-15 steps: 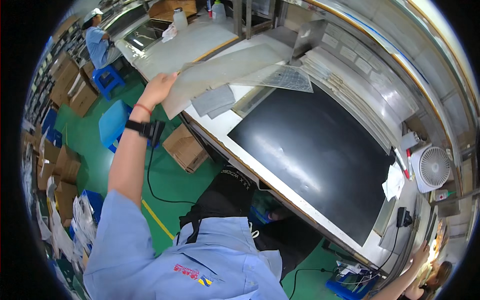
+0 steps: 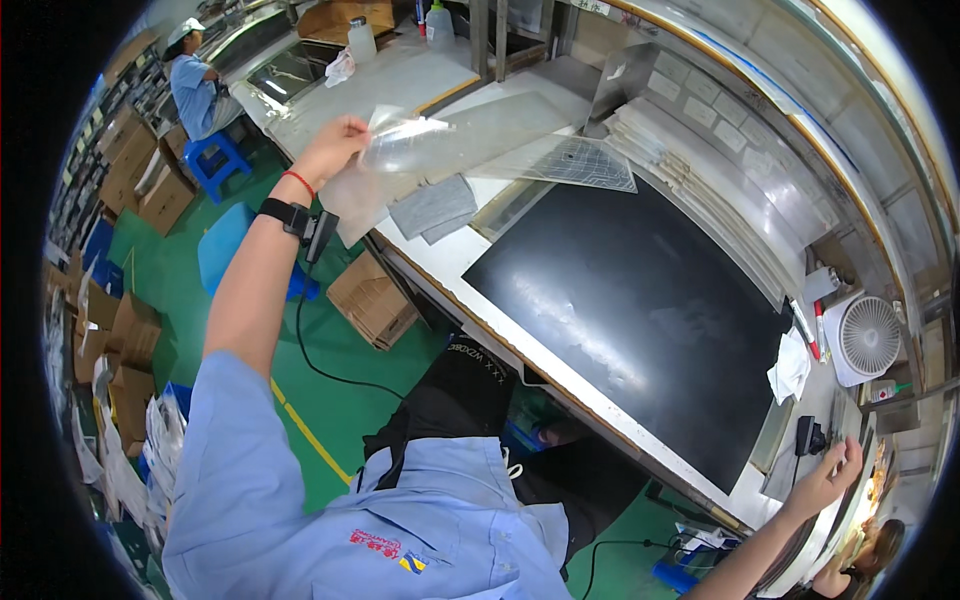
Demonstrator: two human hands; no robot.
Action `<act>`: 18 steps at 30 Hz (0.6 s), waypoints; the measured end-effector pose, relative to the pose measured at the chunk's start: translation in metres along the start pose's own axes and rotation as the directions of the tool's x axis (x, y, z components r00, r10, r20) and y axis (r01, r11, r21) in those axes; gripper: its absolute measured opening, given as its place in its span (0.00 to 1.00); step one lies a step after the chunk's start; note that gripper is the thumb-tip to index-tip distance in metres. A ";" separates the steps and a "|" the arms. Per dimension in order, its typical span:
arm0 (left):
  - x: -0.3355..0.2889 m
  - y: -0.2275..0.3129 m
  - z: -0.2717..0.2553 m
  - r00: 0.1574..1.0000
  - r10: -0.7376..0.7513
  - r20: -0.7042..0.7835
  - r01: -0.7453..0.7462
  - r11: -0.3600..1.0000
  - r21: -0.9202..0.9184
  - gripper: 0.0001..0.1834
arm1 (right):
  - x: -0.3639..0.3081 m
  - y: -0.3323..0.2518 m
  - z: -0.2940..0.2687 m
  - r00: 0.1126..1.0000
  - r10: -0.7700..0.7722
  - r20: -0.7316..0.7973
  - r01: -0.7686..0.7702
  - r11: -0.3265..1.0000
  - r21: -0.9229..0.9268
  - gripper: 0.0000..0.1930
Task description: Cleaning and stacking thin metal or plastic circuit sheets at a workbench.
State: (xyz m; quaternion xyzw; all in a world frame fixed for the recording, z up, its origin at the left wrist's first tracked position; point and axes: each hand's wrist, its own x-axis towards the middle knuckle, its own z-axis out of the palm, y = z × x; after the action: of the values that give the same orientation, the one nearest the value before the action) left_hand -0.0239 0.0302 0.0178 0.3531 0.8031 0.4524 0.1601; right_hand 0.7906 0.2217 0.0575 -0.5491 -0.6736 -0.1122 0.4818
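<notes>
My left hand (image 2: 340, 148), with a black strap and small device on the wrist, pinches the edge of a clear plastic sheet (image 2: 470, 140). The sheet is lifted and bowed near my fingers, and its far end lies over other thin clear sheets. A grey folded cloth (image 2: 432, 207) rests beside it at the table's near edge. To the right, a large glossy black panel (image 2: 620, 320) lies flat on the white table. My right hand (image 2: 830, 476) is raised past the panel's right end, fingers apart, with nothing seen in it.
A stack of pale sheets (image 2: 700, 195) runs behind the panel. At right are markers (image 2: 820, 330), a white tissue (image 2: 789, 372), a white fan (image 2: 866, 338) and a black corded device (image 2: 809, 436). Cardboard boxes (image 2: 372, 298) and a blue stool (image 2: 228, 240) stand on the floor. Another person (image 2: 195, 85) sits far left.
My left hand has risen slightly and shifted right, bending up the clear sheet's corner. My right hand has lifted, moved up and left, and opened its fingers more visibly.
</notes>
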 end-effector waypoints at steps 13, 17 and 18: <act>-0.116 0.035 0.030 0.981 0.169 -0.096 -0.194 0.827 -0.527 0.06 | -0.054 -0.179 0.056 0.888 -0.295 0.351 0.052 0.826 0.562 0.14; -0.141 0.026 0.032 0.989 0.132 -0.073 -0.149 0.778 -0.610 0.07 | -0.056 -0.206 0.065 0.825 -0.421 0.378 0.108 0.773 0.625 0.18; -0.147 0.030 0.039 0.994 0.104 0.037 -0.062 0.803 -0.592 0.08 | -0.054 -0.213 0.068 0.824 -0.416 0.384 0.101 0.776 0.623 0.18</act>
State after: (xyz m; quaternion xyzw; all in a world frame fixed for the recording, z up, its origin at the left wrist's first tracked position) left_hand 0.1137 -0.0402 0.0130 0.3360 0.6008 0.6736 0.2690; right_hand 0.5710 0.1546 0.0616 -0.2844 -0.8476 0.1762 0.4118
